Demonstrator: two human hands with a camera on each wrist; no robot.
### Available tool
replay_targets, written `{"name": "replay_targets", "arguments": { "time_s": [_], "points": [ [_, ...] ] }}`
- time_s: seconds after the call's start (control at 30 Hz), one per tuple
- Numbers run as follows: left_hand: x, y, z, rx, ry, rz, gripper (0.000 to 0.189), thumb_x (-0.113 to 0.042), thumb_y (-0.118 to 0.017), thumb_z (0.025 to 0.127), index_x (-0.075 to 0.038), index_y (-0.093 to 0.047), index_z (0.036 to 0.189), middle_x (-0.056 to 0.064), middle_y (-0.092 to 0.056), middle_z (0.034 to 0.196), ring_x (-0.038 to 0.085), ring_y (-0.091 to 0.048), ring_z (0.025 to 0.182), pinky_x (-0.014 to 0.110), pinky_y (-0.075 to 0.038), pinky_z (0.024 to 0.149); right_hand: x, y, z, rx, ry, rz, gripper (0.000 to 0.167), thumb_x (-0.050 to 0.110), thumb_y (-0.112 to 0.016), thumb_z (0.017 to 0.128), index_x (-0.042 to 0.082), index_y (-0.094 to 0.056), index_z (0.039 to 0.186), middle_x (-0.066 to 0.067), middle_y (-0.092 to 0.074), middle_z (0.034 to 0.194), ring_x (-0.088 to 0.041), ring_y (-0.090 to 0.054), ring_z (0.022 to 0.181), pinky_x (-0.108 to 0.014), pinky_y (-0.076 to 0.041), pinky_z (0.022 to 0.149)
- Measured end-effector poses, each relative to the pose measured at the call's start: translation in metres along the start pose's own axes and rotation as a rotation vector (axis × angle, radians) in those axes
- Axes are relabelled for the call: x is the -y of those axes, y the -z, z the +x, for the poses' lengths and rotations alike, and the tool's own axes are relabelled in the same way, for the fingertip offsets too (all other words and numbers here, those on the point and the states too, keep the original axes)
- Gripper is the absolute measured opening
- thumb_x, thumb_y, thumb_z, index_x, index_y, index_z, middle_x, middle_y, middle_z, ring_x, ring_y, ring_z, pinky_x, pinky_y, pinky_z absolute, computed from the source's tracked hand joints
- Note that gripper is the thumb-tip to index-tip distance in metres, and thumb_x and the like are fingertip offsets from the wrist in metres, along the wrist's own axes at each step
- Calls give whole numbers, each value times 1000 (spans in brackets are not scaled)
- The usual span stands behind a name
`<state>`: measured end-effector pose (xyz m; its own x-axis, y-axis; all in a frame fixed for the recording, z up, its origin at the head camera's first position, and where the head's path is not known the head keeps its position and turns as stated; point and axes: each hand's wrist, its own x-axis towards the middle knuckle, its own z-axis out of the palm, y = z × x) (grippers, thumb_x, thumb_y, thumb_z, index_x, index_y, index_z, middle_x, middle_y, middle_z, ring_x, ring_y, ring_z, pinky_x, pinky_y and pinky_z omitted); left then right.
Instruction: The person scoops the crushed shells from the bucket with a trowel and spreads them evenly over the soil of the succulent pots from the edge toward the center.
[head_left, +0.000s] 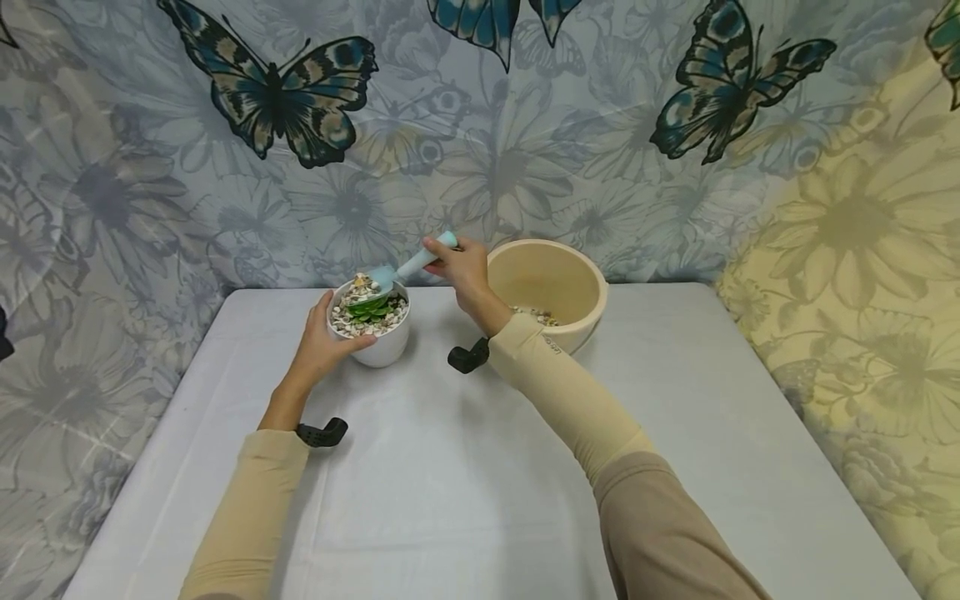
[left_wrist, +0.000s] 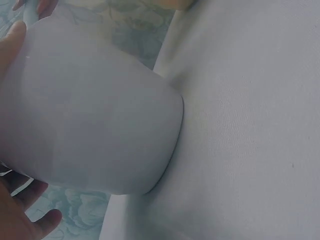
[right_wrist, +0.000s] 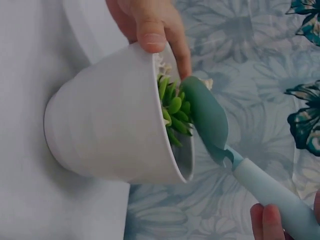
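A white plant pot (head_left: 384, 348) stands on the table, holding a green succulent (right_wrist: 176, 105) amid pale pebbles (head_left: 345, 322). My left hand (head_left: 318, 343) grips the pot at its left side, the thumb near the front of the rim. In my right hand (head_left: 467, 273) is the handle of a light blue trowel (right_wrist: 206, 112). Its blade is tilted over the succulent at the pot's top, with pebbles (head_left: 362, 285) heaped by its tip in the head view. The left wrist view shows mostly the pot's outer wall (left_wrist: 95, 115).
Just right of the pot is a large cream tub (head_left: 536, 271) with some pebbles at its bottom, partly behind my right forearm. A white cloth covers the table (head_left: 435, 492). Butterfly-printed fabric (head_left: 525, 183) hangs right behind the table's far edge.
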<state>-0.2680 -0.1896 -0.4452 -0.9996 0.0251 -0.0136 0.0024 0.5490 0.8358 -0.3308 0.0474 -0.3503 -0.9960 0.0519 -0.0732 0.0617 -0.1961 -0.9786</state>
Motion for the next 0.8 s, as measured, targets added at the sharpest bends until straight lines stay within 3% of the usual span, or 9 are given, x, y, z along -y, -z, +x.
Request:
{"name": "replay_targets", "arguments": {
  "time_s": [0.23,0.33,0.63,0.8],
  "points": [
    [-2,8,1,52,14,47,118,-51,-77,78,-18,4,158,21,-4,162,44,-11,149,69,-20,114,-1,4,2,27,-23,53,11,11,-71,88,1,-65,87,-9,-70,90,-11,-67,68,-30,-61,76],
    [-3,11,4,78,10,47,118,-50,-76,79,-18,5,158,19,0,163,44,-6,150,70,-17,113,-2,7,3,46,-28,75,10,6,-69,89,4,-63,81,-3,-66,82,-12,-67,68,-31,-60,78],
    [-1,7,4,57,11,21,118,-48,-77,79,-18,4,158,18,1,164,43,-5,150,68,-15,115,1,11,3,73,-73,40,6,3,-71,87,1,-65,89,-8,-68,90,-24,-72,88,-32,-59,84],
    [1,5,2,31,-1,27,117,-48,-77,79,-15,3,158,21,-5,163,44,-11,149,68,-18,115,5,12,0,74,-82,-12,9,8,-70,90,1,-66,94,-6,-67,95,-19,-69,85,-31,-58,86]
  ]
}}
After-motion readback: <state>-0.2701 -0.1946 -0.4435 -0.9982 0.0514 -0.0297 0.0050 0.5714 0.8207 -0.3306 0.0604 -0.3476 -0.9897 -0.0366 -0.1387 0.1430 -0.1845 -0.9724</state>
